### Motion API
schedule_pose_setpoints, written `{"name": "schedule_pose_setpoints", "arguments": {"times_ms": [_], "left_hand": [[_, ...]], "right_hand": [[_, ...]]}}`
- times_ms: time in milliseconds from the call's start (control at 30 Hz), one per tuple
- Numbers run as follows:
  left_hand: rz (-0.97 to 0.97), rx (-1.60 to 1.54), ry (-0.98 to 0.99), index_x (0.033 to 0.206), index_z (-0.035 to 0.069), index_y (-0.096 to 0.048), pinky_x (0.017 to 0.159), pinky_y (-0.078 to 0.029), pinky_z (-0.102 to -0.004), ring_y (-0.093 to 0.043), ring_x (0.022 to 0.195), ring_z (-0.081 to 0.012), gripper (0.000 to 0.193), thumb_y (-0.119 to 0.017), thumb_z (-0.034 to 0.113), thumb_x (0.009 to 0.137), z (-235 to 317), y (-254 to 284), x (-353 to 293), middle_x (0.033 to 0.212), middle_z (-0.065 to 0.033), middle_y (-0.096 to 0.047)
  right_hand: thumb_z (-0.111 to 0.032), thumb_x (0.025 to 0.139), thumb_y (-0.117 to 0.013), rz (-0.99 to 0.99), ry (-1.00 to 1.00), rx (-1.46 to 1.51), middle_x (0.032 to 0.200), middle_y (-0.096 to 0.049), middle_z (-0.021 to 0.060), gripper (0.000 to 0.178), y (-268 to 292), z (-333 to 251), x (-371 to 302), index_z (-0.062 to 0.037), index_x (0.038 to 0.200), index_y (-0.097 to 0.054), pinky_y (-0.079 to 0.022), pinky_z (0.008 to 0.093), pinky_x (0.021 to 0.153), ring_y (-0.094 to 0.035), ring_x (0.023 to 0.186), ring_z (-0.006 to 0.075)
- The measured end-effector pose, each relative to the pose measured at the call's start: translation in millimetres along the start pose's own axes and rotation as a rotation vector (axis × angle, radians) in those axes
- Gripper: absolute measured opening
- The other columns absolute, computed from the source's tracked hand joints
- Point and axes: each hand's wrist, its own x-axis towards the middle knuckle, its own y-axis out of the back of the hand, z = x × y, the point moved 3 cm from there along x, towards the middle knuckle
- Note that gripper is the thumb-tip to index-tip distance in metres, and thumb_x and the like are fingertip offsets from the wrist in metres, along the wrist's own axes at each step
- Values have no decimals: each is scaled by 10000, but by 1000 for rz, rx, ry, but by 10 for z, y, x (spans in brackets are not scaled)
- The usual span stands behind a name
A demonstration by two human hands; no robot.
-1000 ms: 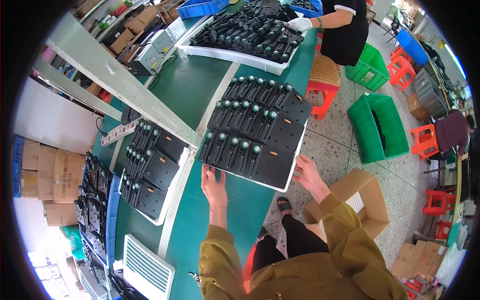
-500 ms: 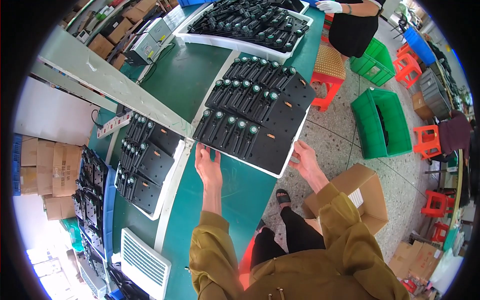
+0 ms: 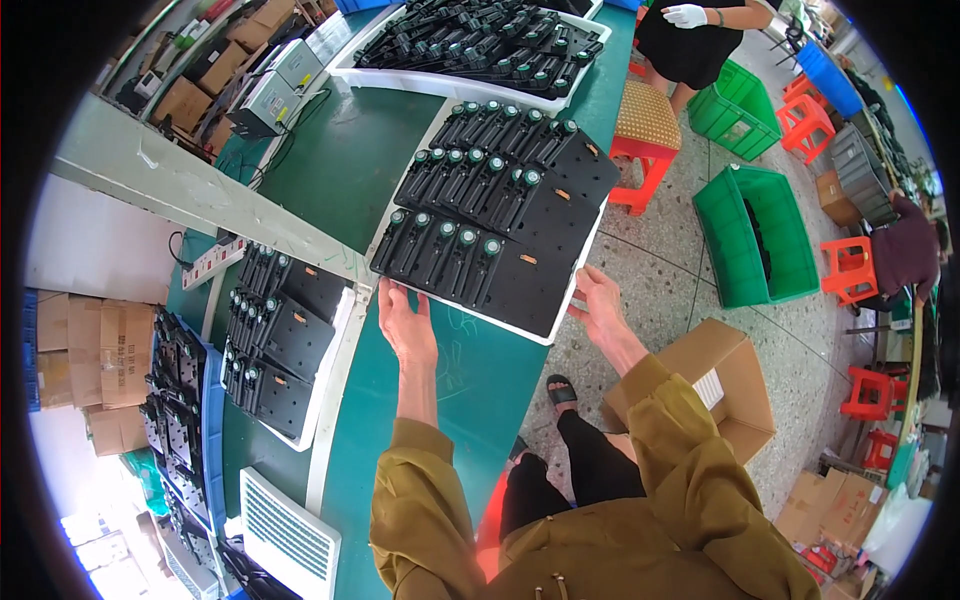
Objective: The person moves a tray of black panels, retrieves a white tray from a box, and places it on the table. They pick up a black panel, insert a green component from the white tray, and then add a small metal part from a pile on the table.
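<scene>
The person wears a loose olive-brown sweatshirt (image 3: 620,550) with baggy sleeves (image 3: 425,515) gathered into snug cuffs (image 3: 645,375), light-tipped drawstrings (image 3: 561,584) at the front, slim black trousers (image 3: 592,458) and a dark open-toed slide sandal (image 3: 562,394).

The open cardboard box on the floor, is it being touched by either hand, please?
No, the left hand and right hand are both at the edges of the white tray.
</scene>
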Motion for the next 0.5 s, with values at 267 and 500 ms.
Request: {"name": "schedule_pose_setpoints", "arguments": {"times_ms": [267, 500], "left_hand": [[51, -29, -24, 1377, 87, -371, 931, -348, -334, -392, 1194, -114, 426, -401, 171, 961, -50, -109, -43, 1337, -4, -424], [42, -21, -36, 1351, 102, -394, 923, -343, -328, -397, 1177, -104, 406, -417, 176, 952, -68, -142, -74, 1298, 20, -441]], "right_hand": [[-182, 948, -462, 56, 68, -17, 1017, -622, 14, 292, -20, -121, 97, -84, 1194, -583, -512, 356, 762, -599, 877, 138], [-220, 951, -488, 40, 74, -22, 973, -611, -32, 276, 2, -119, 157, -121, 1184, -598, -452, 345, 757, -558, 870, 103]]}}
